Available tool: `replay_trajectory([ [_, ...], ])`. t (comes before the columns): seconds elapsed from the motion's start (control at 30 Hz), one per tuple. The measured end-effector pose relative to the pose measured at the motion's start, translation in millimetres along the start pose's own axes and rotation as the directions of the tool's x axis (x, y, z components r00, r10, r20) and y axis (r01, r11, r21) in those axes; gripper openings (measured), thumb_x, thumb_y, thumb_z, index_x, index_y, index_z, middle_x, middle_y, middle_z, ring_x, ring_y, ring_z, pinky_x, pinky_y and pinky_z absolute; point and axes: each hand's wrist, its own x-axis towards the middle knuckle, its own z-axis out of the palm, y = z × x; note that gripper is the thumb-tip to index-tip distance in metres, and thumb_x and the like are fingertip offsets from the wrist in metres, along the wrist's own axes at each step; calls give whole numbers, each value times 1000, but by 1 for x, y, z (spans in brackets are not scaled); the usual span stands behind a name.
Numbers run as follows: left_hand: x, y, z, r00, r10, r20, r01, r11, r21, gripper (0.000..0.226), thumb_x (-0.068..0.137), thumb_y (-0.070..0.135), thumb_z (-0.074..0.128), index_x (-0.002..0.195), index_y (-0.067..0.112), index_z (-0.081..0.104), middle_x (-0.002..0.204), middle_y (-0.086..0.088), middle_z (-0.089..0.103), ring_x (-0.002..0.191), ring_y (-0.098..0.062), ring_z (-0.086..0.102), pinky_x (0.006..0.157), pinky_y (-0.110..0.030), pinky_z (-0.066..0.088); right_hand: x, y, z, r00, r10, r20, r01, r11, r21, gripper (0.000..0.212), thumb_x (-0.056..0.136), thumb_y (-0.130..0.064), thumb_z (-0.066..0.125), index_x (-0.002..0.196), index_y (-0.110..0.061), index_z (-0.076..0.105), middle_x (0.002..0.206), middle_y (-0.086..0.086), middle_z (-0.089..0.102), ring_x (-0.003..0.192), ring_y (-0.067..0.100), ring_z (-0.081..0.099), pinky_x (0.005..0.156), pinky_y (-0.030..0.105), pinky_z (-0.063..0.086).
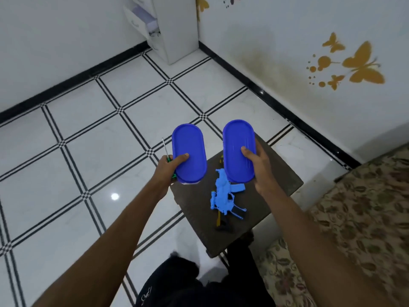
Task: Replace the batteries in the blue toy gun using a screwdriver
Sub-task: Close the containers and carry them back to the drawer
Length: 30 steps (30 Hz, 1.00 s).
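The blue toy gun [224, 193] lies on a small dark table [276, 173], with a black and yellow part at its near end. My left hand [168, 169] holds a container with a blue oval lid [189, 151] and, together with it, a green-handled screwdriver [167, 155] whose metal shaft points up and away. My right hand [257, 165] grips a second container with a blue oval lid [238, 142], thumb on top. Both containers are held above the table's far side. Their contents are hidden.
The table stands on a white tiled floor [88, 140] with black lines. A floral patterned sofa or mattress [354, 218] is to the right. A white cabinet [172, 27] stands in the far corner. My dark-clothed legs [199, 284] are below.
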Motion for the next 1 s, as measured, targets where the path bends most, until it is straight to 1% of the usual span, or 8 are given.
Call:
replay_trajectory([
  [0.17, 7, -3, -46, 993, 14, 121, -17, 1000, 20, 95, 59, 53, 85, 125, -5, 50, 113, -19, 67, 101, -33, 68, 78, -43, 55, -30, 33, 50, 991, -20, -133, 21, 1000, 2, 48, 87, -35, 72, 133, -33, 57, 127, -4, 65, 114, 23, 63, 94, 51, 54],
  [0.27, 5, -3, -83, 982, -10, 190, 2, 999, 43, 95, 58, 52, 87, 124, -5, 51, 116, -21, 65, 102, -33, 68, 77, -45, 56, -43, 50, 87, 983, -15, -181, 23, 999, 40, 48, 88, -31, 71, 134, -31, 57, 129, -5, 64, 115, 22, 63, 97, 51, 52],
  [0.33, 5, 1, -119, 981, -22, 193, 10, 998, 60, 98, 55, 54, 89, 124, -4, 50, 118, -21, 64, 102, -33, 68, 77, -47, 56, -46, 55, 123, 980, -26, -196, 35, 998, 46, 45, 89, -31, 70, 133, -30, 58, 129, -4, 64, 116, 22, 62, 99, 51, 51],
  [0.4, 2, 5, -148, 981, -33, 192, 20, 997, 70, 99, 53, 52, 91, 123, -3, 49, 118, -22, 62, 103, -33, 68, 71, -42, 56, -47, 58, 152, 981, -18, -194, 26, 999, 36, 43, 90, -30, 69, 132, -29, 59, 127, -5, 65, 115, 22, 63, 99, 51, 51],
  [0.57, 8, 18, -210, 986, -24, 166, 17, 999, 39, 71, 60, 46, 88, 106, 4, 55, 113, -28, 59, 103, -35, 66, 65, -36, 55, -30, 59, 213, 986, 9, -164, -13, 1000, -23, 57, 77, -47, 77, 130, -36, 58, 130, -5, 61, 116, 21, 61, 98, 51, 52],
  [0.67, 20, 32, -235, 986, -26, 165, 20, 999, 39, 61, 68, 41, 85, 103, 1, 55, 106, -22, 65, 95, -29, 69, 64, -32, 55, -7, 53, 241, 989, 15, -149, -22, 999, -50, 65, 72, -48, 78, 132, -36, 56, 126, -3, 63, 114, 22, 62, 96, 50, 53],
  [0.77, 44, 60, -259, 992, -7, 129, 4, 1000, 24, 33, 80, 31, 76, 94, 6, 60, 93, -10, 72, 84, -21, 70, 58, -28, 53, 29, 40, 274, 993, 7, -122, -17, 997, -78, 60, 77, -47, 78, 131, -39, 55, 123, -4, 64, 113, 21, 62, 95, 49, 54],
  [1.0, 147, 146, -313, 997, 18, 78, -16, 1000, -19, 42, 80, 31, 78, 104, 2, 60, 104, -15, 71, 87, -24, 71, 60, -29, 55, 158, 13, 356, 997, -25, -67, 25, 1000, 3, 53, 81, -40, 76, 130, -35, 57, 127, -6, 63, 113, 22, 62, 94, 49, 55],
])
